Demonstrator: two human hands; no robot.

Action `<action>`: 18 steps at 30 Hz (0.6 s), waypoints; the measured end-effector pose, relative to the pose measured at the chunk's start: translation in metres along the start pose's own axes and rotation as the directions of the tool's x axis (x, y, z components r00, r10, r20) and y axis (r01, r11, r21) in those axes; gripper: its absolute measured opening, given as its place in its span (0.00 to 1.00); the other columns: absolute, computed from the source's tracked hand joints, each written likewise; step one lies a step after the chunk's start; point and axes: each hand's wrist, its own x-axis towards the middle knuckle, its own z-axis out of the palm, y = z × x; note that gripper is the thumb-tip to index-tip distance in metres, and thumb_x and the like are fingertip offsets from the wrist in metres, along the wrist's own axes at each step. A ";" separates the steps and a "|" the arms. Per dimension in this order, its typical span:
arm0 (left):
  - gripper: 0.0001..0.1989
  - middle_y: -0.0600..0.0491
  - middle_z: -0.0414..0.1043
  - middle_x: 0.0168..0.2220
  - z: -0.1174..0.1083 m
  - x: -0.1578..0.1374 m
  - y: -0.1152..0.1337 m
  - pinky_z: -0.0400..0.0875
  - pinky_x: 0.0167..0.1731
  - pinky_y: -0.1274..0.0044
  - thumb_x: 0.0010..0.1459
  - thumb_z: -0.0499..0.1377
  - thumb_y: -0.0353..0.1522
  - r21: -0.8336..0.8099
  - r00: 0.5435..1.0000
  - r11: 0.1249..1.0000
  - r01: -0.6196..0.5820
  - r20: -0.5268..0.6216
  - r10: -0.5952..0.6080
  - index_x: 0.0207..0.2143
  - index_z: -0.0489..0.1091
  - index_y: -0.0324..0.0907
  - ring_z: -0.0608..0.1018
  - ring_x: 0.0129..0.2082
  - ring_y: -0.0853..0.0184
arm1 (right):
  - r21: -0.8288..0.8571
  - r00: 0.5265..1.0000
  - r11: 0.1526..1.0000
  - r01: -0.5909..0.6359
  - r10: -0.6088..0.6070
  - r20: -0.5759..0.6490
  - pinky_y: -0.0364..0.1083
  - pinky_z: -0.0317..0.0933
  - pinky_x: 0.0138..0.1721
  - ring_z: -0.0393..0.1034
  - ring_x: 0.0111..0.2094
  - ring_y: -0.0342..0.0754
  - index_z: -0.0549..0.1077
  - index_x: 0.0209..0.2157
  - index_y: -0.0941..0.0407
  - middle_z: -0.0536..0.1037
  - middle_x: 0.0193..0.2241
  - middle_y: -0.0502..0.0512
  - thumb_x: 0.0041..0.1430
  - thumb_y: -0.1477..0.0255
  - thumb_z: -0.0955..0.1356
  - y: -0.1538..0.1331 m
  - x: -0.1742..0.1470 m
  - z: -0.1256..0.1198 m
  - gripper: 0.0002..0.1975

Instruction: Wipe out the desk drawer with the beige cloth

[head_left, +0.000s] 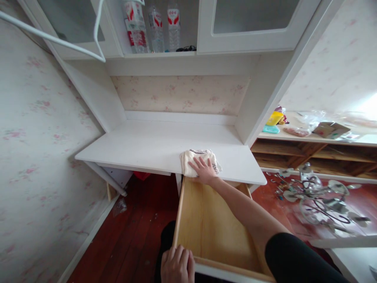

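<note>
- Left hand [177, 264]: fingers curled over the front edge of the open drawer [206, 232].
- Right hand [204, 170]: flat, fingers spread, pressing the cloth [199, 162] on the desk [141, 147] beyond the drawer.
- Bottles [154, 27] far above: red labels, text unreadable.

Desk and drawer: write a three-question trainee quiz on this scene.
1. True or false: the right hand lies flat on the cloth on the desk.
2. What does the left hand grip? A) a bottle B) the front edge of the drawer C) the cloth
3. Fill in: the drawer is pulled ____ and shows bare wood inside.

Key: 1 true; 2 B; 3 open.
</note>
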 end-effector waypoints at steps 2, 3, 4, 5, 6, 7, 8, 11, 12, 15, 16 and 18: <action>0.11 0.55 0.63 0.21 -0.002 0.001 0.002 0.53 0.30 0.69 0.57 0.53 0.28 -0.001 1.000 1.000 0.011 0.008 -0.011 0.21 0.61 0.44 0.64 0.26 0.66 | -0.001 1.000 1.000 0.012 -0.012 0.014 0.73 0.30 0.59 0.34 0.66 0.65 0.40 0.66 0.44 0.43 0.68 0.56 0.58 0.64 0.65 0.002 -0.001 0.000 0.40; 0.11 0.55 0.63 0.21 -0.003 0.002 0.002 0.53 0.31 0.69 0.57 0.53 0.28 0.001 1.000 1.000 0.017 0.008 -0.017 0.21 0.61 0.44 0.64 0.26 0.66 | 0.006 1.000 1.000 0.021 -0.021 0.022 0.72 0.31 0.59 0.35 0.66 0.63 0.39 0.66 0.44 0.45 0.68 0.55 0.59 0.69 0.64 0.003 -0.004 -0.001 0.39; 0.11 0.55 0.63 0.21 -0.003 0.002 0.003 0.53 0.31 0.69 0.56 0.54 0.28 0.005 1.000 1.000 0.020 0.005 -0.020 0.21 0.61 0.44 0.64 0.26 0.66 | 0.019 0.999 0.999 0.028 -0.028 0.027 0.72 0.32 0.60 0.36 0.66 0.61 0.39 0.66 0.44 0.46 0.67 0.54 0.58 0.74 0.62 0.004 -0.009 -0.002 0.39; 0.11 0.55 0.63 0.21 -0.003 0.003 0.003 0.53 0.31 0.69 0.56 0.54 0.28 0.008 1.000 1.000 0.021 0.001 -0.021 0.21 0.61 0.44 0.64 0.26 0.66 | 0.035 0.999 0.999 0.031 -0.032 0.024 0.71 0.33 0.60 0.38 0.66 0.60 0.39 0.66 0.44 0.47 0.67 0.53 0.57 0.78 0.61 0.003 -0.015 -0.004 0.40; 0.11 0.55 0.63 0.21 -0.003 0.003 0.004 0.53 0.31 0.69 0.56 0.54 0.28 0.011 1.000 1.000 0.021 -0.001 -0.021 0.21 0.61 0.44 0.65 0.26 0.66 | 0.050 0.999 0.998 0.032 -0.033 0.014 0.71 0.34 0.60 0.39 0.66 0.59 0.39 0.66 0.44 0.48 0.67 0.53 0.56 0.80 0.60 0.001 -0.022 -0.005 0.41; 0.11 0.55 0.63 0.21 -0.003 0.003 0.004 0.53 0.31 0.69 0.56 0.54 0.28 0.014 1.000 1.000 0.021 -0.002 -0.021 0.21 0.61 0.44 0.65 0.26 0.66 | 0.060 1.000 0.998 0.030 -0.030 -0.004 0.71 0.35 0.60 0.40 0.66 0.59 0.40 0.66 0.44 0.49 0.67 0.52 0.55 0.82 0.59 -0.002 -0.031 -0.005 0.41; 0.11 0.55 0.63 0.21 -0.002 0.003 0.003 0.53 0.31 0.69 0.56 0.54 0.28 0.016 1.000 1.000 0.020 0.000 -0.020 0.21 0.61 0.44 0.65 0.26 0.66 | 0.064 0.999 0.998 0.027 -0.025 -0.025 0.71 0.36 0.60 0.41 0.66 0.59 0.40 0.66 0.44 0.49 0.67 0.52 0.54 0.83 0.59 -0.008 -0.041 -0.004 0.42; 0.10 0.55 0.64 0.22 0.002 0.002 0.001 0.53 0.31 0.69 0.56 0.53 0.28 0.020 1.000 1.000 0.015 0.001 -0.015 0.22 0.62 0.45 0.65 0.26 0.66 | 0.052 0.996 0.999 0.010 -0.005 -0.089 0.71 0.34 0.61 0.39 0.66 0.60 0.40 0.66 0.42 0.45 0.67 0.52 0.52 0.85 0.58 -0.032 -0.074 0.009 0.44; 0.10 0.55 0.65 0.22 0.003 0.002 0.001 0.53 0.31 0.69 0.57 0.53 0.28 0.022 1.000 1.000 0.011 -0.001 -0.011 0.22 0.63 0.45 0.65 0.26 0.66 | 0.044 0.994 0.999 0.003 0.002 -0.107 0.72 0.32 0.61 0.38 0.66 0.61 0.39 0.66 0.42 0.43 0.68 0.52 0.52 0.85 0.58 -0.041 -0.085 0.017 0.44; 0.09 0.54 0.65 0.22 0.004 0.001 -0.001 0.53 0.31 0.69 0.57 0.53 0.29 0.036 1.000 0.999 -0.010 -0.003 0.010 0.23 0.63 0.45 0.65 0.26 0.66 | 0.033 0.996 0.999 -0.013 0.015 -0.084 0.74 0.29 0.59 0.35 0.67 0.62 0.39 0.65 0.40 0.40 0.68 0.50 0.52 0.86 0.57 -0.065 -0.111 0.051 0.44; 0.09 0.55 0.65 0.22 0.004 0.001 -0.001 0.52 0.30 0.69 0.57 0.53 0.29 0.042 1.000 0.999 -0.017 -0.006 0.018 0.23 0.63 0.45 0.65 0.26 0.66 | 0.039 0.998 0.998 -0.039 0.041 -0.044 0.75 0.30 0.59 0.35 0.67 0.63 0.39 0.65 0.39 0.40 0.68 0.50 0.53 0.86 0.57 -0.070 -0.116 0.064 0.44; 0.09 0.55 0.64 0.21 0.004 0.001 -0.001 0.52 0.30 0.70 0.57 0.53 0.29 0.055 0.999 0.998 -0.031 -0.014 0.031 0.23 0.63 0.44 0.65 0.25 0.66 | 0.065 0.987 0.990 -0.128 0.121 0.102 0.77 0.34 0.57 0.37 0.66 0.65 0.40 0.65 0.39 0.40 0.68 0.52 0.53 0.85 0.58 -0.077 -0.122 0.092 0.44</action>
